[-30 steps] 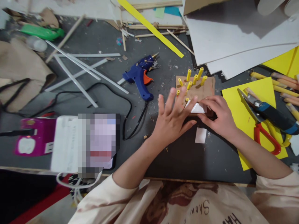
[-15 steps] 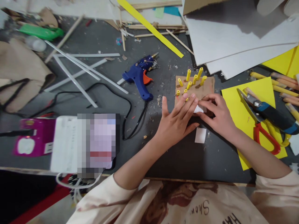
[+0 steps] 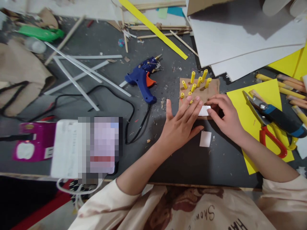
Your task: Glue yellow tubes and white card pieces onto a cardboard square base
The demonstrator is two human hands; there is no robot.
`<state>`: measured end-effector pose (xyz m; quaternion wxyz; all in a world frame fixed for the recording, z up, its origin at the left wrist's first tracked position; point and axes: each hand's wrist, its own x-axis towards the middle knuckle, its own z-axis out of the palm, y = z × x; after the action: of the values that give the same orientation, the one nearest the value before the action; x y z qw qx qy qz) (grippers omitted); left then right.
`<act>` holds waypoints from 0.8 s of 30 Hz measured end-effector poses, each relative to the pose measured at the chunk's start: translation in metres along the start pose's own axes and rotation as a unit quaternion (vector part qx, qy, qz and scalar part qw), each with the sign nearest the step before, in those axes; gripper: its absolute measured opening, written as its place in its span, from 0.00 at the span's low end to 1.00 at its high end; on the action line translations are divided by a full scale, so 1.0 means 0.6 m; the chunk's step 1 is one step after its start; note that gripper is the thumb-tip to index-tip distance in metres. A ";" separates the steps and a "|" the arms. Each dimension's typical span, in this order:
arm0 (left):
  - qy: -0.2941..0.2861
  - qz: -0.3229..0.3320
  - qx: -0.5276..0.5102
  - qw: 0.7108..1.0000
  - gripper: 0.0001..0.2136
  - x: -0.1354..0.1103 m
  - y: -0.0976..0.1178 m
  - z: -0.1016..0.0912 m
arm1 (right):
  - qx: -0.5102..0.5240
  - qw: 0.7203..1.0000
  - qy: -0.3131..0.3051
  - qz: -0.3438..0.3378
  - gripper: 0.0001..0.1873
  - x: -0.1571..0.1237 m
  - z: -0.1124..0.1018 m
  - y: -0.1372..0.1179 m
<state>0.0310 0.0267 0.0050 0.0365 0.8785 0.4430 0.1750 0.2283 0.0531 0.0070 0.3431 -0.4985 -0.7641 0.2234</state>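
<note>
A small brown cardboard base [image 3: 213,88] carries several short yellow paper tubes [image 3: 200,81] standing upright. My left hand [image 3: 183,123] lies flat over its lower left part, fingers stretched and partly covering the lowest tubes. Beside those fingertips, a white paper piece [image 3: 204,111] lies along the base's near edge, its left end hidden. My right hand [image 3: 224,111] is bent at the base's near right corner, thumb and index fingertips closed in at the white piece's right end. A second white paper piece [image 3: 205,139] lies on the table just below.
A blue glue gun [image 3: 144,78] with an orange trigger lies left of the base, its black cord running left. White glue sticks [image 3: 79,76] lie beyond it. At right, scissors [image 3: 273,140] and a utility knife [image 3: 283,118] rest on yellow paper [image 3: 251,95]. A phone [image 3: 105,143] lies at left.
My right thumb and fingers have shifted slightly right along the white paper piece, uncovering more of it. My left hand stays in place.
</note>
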 end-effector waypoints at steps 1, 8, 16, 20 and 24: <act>-0.004 -0.003 -0.005 1.000 0.31 0.000 0.000 0.000 | -0.002 1.000 -0.003 0.002 0.05 0.000 0.001 0.000; -0.010 -0.011 -0.018 1.000 0.32 -0.001 0.001 0.002 | 0.000 1.000 -0.021 0.000 0.05 0.003 0.001 0.001; 0.003 0.000 0.004 1.000 0.30 0.000 0.000 0.002 | 0.001 1.000 -0.026 -0.005 0.05 0.004 0.002 0.000; -0.002 -0.005 -0.007 1.000 0.31 -0.001 0.000 0.003 | 0.001 1.000 -0.030 0.001 0.05 0.003 0.002 0.001; -0.002 -0.003 -0.014 1.000 0.31 -0.001 0.000 0.003 | 0.006 1.000 -0.025 -0.007 0.04 0.001 0.001 0.001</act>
<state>0.0310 0.0263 0.0030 0.0497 0.8769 0.4433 0.1792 0.2279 0.0537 0.0065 0.3282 -0.4850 -0.7748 0.2383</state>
